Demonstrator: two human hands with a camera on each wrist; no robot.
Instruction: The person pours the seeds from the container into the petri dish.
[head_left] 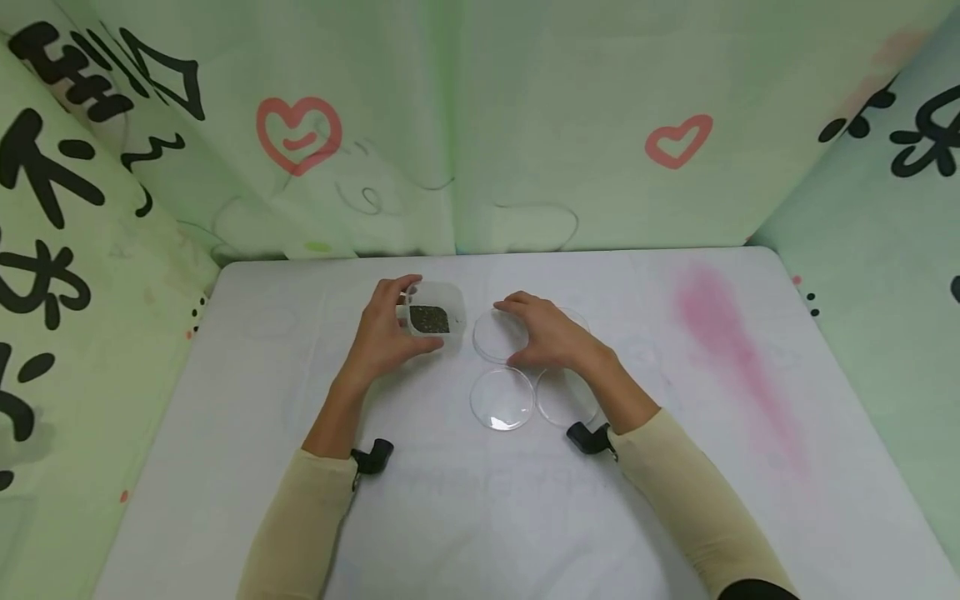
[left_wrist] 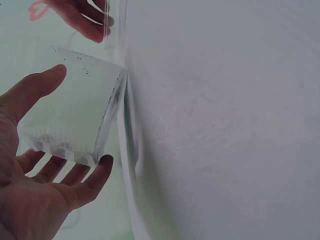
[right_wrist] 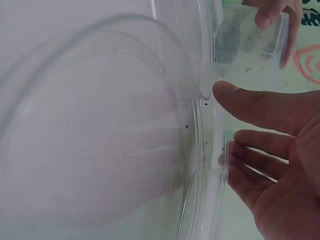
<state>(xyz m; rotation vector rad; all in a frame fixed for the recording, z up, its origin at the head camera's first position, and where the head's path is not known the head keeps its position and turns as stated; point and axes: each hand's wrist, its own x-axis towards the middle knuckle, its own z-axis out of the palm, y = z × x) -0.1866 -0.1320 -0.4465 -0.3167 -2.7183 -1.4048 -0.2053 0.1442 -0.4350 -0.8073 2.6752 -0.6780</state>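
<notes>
My left hand [head_left: 382,329] grips a clear plastic box [head_left: 456,304] between thumb and fingers, above the back of the table. Dark, greenish loose bits [head_left: 429,319] lie inside; their kind is too small to tell. In the left wrist view, the thumb of that hand rests against a flat face of the box [left_wrist: 75,105], and the fingers lie along its opposite edge. Farther right, my right hand [head_left: 551,332] holds the rim of the back-left clear petri dish [head_left: 497,337], thumb on the near side and fingers on the far side.
Beside and under the right hand are more clear dishes: front left [head_left: 501,400], front right [head_left: 564,398] and back right [head_left: 577,317], the last partly hidden. A white cloth [head_left: 465,517] with a pink stain covers the table. A green curtain [head_left: 510,125] hangs behind it.
</notes>
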